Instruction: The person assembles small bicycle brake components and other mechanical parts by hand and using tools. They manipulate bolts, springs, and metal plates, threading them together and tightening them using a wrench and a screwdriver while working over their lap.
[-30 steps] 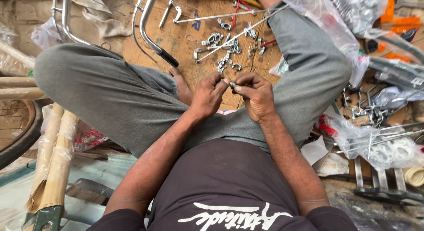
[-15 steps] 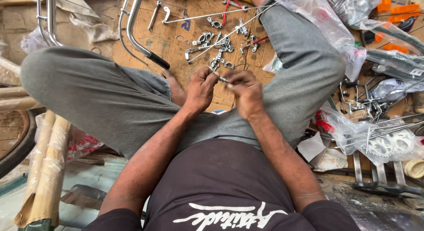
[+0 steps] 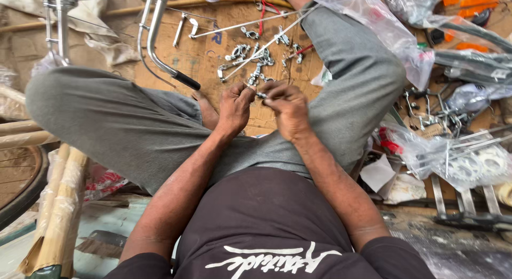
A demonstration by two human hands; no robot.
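I sit cross-legged in grey trousers on cardboard. My left hand (image 3: 234,105) and my right hand (image 3: 287,107) meet in front of me, both pinching one small shiny metal fitting (image 3: 261,95) between their fingertips. Just beyond the hands lies a scatter of several small chrome clamps and bolts (image 3: 246,57) on the cardboard (image 3: 200,55), crossed by thin metal rods (image 3: 242,25). What the fitting is in detail is too small to tell.
A chrome handlebar with a black grip (image 3: 160,49) lies at upper left. Clear plastic bags with metal parts (image 3: 458,156) pile up on the right. Paper-wrapped tubes (image 3: 56,215) and a wheel (image 3: 21,183) sit at lower left. Red-handled pliers (image 3: 264,15) lie at the far edge.
Both hands stay together on the small fitting with slight finger movement. The view has shifted a little, so the hands and parts sit slightly higher in it.
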